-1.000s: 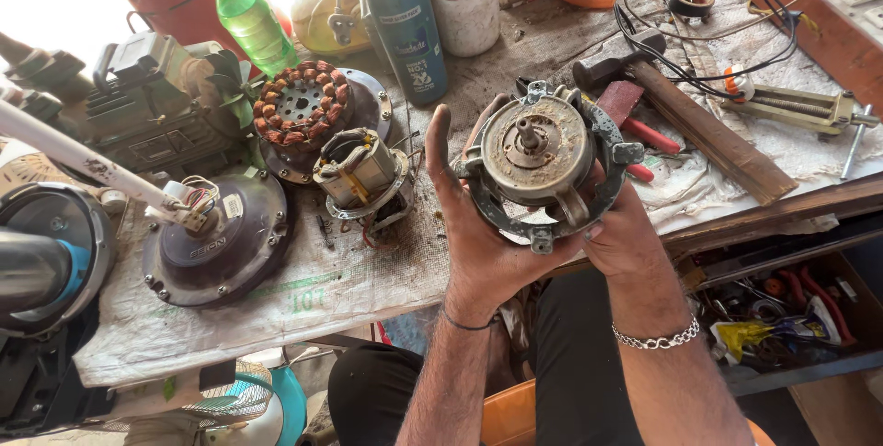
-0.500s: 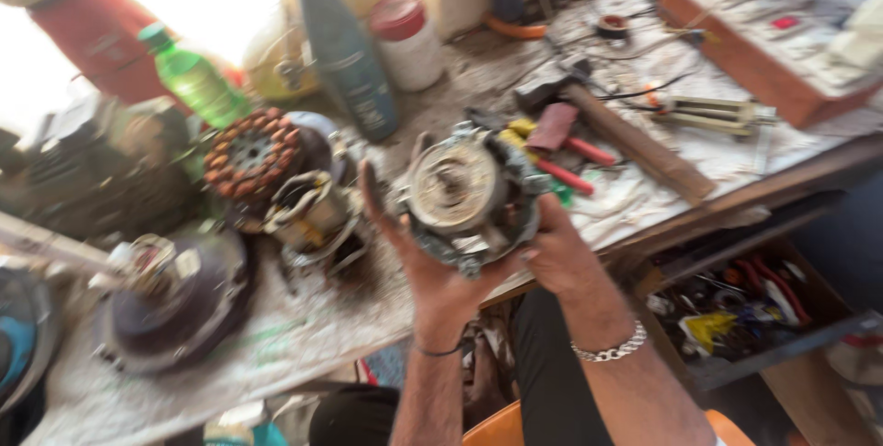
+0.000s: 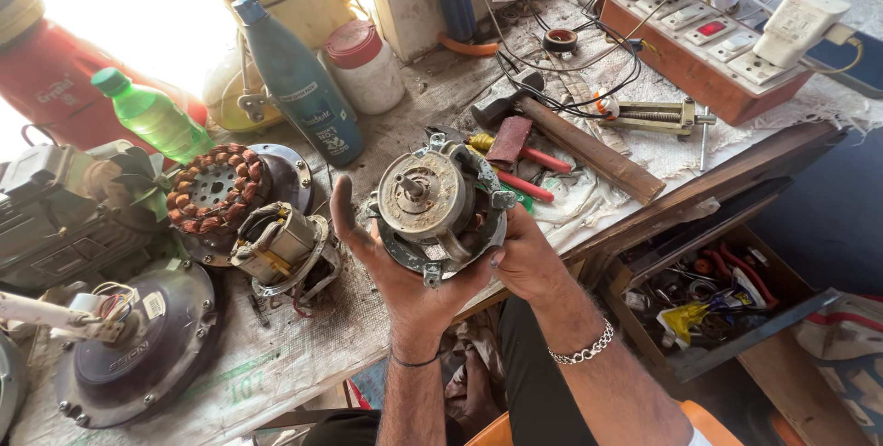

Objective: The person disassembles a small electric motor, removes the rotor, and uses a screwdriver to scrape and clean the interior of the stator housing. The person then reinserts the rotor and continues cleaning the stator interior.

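Resting between both hands (image 3: 460,267): motor (image 3: 437,207)

We are holding a round grey motor (image 3: 440,211) above the workbench (image 3: 276,363), our left hand (image 3: 391,267) cupping it from below and our right hand (image 3: 524,257) gripping its right edge. Lying around it: a copper-wound stator (image 3: 213,190), a smaller motor (image 3: 276,248), a hammer (image 3: 575,138), red-handled screwdrivers (image 3: 533,170), a teal bottle (image 3: 299,83), a green bottle (image 3: 152,115), and an open tool drawer (image 3: 708,294).
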